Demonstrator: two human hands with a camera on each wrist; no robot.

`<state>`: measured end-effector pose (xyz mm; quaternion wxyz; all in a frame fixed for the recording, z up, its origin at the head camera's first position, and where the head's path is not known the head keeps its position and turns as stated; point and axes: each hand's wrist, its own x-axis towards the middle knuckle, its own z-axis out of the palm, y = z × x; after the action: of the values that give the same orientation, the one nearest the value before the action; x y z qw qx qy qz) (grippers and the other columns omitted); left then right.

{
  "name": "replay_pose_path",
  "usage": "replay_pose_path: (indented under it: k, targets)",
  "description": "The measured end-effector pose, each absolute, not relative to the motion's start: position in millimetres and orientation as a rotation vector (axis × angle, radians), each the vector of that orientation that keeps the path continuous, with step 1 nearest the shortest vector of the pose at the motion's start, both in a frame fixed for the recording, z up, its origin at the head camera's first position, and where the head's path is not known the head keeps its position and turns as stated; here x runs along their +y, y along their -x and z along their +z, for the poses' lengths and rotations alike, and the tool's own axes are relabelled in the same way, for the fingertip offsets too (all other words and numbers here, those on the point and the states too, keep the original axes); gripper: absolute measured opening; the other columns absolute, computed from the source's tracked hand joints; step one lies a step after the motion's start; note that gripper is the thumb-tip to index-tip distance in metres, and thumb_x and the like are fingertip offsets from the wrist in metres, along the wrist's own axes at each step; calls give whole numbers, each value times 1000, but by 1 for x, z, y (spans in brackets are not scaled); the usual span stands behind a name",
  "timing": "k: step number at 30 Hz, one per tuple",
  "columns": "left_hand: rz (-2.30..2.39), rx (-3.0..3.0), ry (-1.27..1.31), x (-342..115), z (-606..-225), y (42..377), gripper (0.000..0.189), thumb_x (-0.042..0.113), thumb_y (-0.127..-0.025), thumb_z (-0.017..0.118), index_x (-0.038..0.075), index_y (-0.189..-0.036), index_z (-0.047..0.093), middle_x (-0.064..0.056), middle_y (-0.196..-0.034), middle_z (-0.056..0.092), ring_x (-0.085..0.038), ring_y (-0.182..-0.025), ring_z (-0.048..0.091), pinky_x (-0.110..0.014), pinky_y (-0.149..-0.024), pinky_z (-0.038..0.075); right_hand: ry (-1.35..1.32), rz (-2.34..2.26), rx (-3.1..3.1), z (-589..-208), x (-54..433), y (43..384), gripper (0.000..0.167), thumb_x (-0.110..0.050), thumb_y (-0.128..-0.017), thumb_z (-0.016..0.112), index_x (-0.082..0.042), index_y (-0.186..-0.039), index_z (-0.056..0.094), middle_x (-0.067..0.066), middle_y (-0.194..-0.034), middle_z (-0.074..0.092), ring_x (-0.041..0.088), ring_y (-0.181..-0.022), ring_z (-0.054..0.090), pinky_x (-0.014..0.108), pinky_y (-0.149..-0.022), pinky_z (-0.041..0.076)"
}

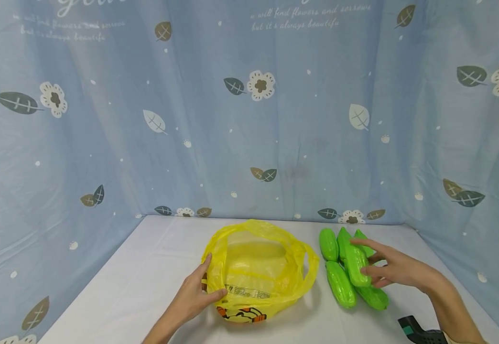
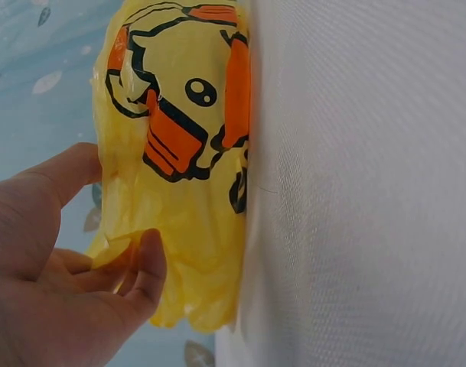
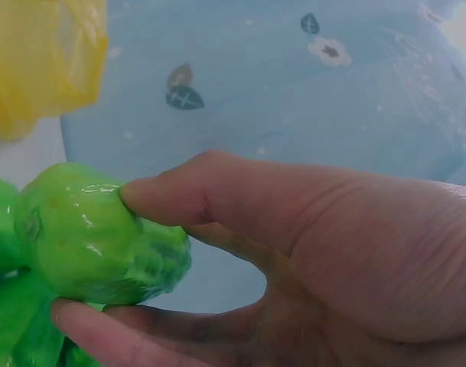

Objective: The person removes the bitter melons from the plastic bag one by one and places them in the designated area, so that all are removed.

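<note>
A yellow plastic bag [image 1: 284, 298] with a cartoon print stands with its mouth open and facing up. My left hand [image 1: 195, 291] holds the bag's left rim; in the left wrist view its fingers curl at the yellow film beside the print. At the right, my right hand [image 1: 393, 267] holds a glossy green cucumber-like vegetable [image 1: 356, 263], the top one of a small pile. In the right wrist view the thumb [image 3: 167, 195] lies on one side of that vegetable [image 3: 87, 237] and the fingers on the other. Its bumpy end points towards the palm.
Several more green vegetables [image 1: 341, 284] lie under and around the held one, to the right of the bag. The white tabletop [image 1: 155, 258] meets a blue patterned curtain [image 1: 206, 157] at the back and sides. A black device [image 1: 421, 330] sits by the right wrist.
</note>
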<state>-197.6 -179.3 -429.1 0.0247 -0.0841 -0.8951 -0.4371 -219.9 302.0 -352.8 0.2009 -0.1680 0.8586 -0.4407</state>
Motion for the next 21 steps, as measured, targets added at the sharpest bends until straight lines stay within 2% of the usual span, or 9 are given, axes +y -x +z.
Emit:
replay_pose_path:
  k: [4,7,14,21]
  targets:
    - [-1342,-2775,266,-179,-429,197,101,31,-77,83,2,-155,25,-26,-152,40,-15,-90,66,-24,-74,54,441,-1212,2392,-356,312,220,79,-20,-97,61,-4,-157,11,38,-128,49,30,-87,67,39,-72,58]
    - [-1340,-2776,265,-179,-430,198,101,31,-77,83,2,-155,25,-25,-151,40,-16,-92,66,-24,-75,54,429,-1200,2388,-357,317,221,78,-21,-97,61,-4,-156,12,31,-125,54,30,-87,66,40,-72,58]
    - [-1335,-2784,253,-179,-429,198,101,33,-78,82,2,-155,25,-25,-151,41,-16,-94,65,-27,-77,55,407,-1187,2383,-360,332,222,77,-23,-98,59,-5,-156,13,45,-139,34,28,-91,65,39,-74,58]
    - [-1344,-2780,260,-179,-430,199,100,31,-78,82,2,-155,24,-25,-151,40,-18,-95,66,-26,-76,55,412,-1153,2383,-365,351,222,75,-22,-99,58,-4,-156,13,48,-142,23,27,-95,63,42,-73,58]
